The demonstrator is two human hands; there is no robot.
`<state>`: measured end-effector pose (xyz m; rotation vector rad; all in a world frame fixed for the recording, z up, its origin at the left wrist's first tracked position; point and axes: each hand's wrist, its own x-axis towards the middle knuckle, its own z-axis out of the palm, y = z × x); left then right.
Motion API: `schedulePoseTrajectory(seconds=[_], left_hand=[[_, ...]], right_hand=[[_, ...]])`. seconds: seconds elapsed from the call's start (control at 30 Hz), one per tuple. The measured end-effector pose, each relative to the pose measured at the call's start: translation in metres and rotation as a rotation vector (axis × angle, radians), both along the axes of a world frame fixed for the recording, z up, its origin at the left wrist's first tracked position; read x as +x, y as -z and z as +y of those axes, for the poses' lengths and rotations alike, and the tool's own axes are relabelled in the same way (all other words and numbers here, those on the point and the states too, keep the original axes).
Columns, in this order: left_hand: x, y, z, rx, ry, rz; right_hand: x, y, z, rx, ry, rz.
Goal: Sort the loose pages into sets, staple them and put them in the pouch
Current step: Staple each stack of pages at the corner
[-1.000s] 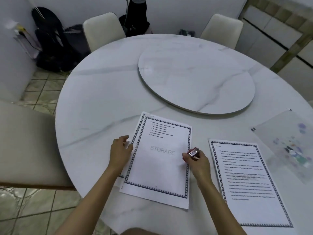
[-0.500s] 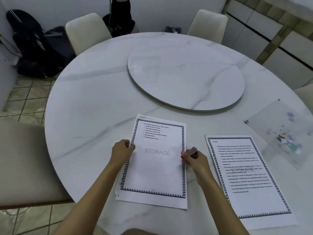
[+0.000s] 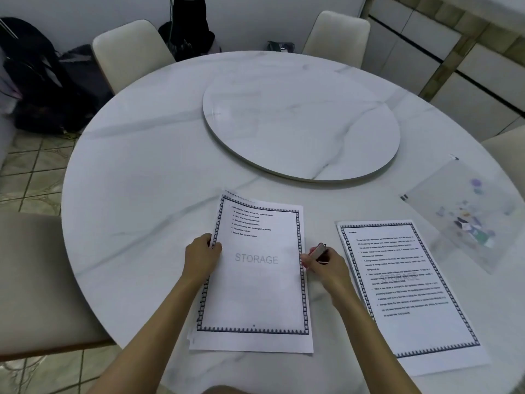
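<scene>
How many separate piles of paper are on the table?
2: one white bordered stack gripped between both hands, another white bordered stack lying right of it. Sheets beneath each top page can't be counted.

White pages (image 3: 255, 280) with dark toothed borders, grey-veined white marble table (image 3: 147, 172)
</scene>
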<state>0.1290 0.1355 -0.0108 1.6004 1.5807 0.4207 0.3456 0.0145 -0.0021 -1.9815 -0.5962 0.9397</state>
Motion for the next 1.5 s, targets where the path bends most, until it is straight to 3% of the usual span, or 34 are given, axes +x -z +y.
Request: schedulePoseTrajectory(seconds=[0.1, 0.27, 0.47, 0.63, 0.7, 0.87, 0.93, 1.3, 1.5], left_hand=[[0.0, 0.0, -0.006, 0.06, 0.002, -0.052], [-0.001, -0.005, -0.013, 0.146, -0.01, -0.106], [-0.005, -0.006, -0.022, 0.163, 0.0, -0.222], [-0.007, -0.01, -0.029, 0.213, 0.014, -0.3], [-0.007, -0.015, -0.031, 0.227, 0.012, -0.342], [-0.01, -0.025, -0.03, 0.244, -0.021, -0.453], [-0.012, -0.028, -0.029, 0.243, -0.039, -0.506], [0.001, -0.071, -0.032, 0.527, -0.147, -0.619], [0.004, -0.055, -0.042, 0.464, -0.171, -0.636]], right_hand=[[0.008, -0.006, -0.002, -0.029, -0.082, -0.283], [0.03, -0.001, -0.007, -0.135, -0.174, -0.544], [0.04, 0.006, -0.009, -0.248, -0.248, -0.68], [0.035, 0.002, -0.008, -0.166, -0.239, -0.725], [0.031, -0.005, -0.004, -0.042, -0.223, -0.676], [0.019, -0.022, 0.014, 0.161, -0.115, -0.006], [0.014, -0.025, 0.016, 0.22, -0.158, 0.1], [-0.022, -0.08, 0.035, 0.674, -0.069, -0.09], [-0.032, -0.071, 0.025, 0.631, -0.095, -0.053]])
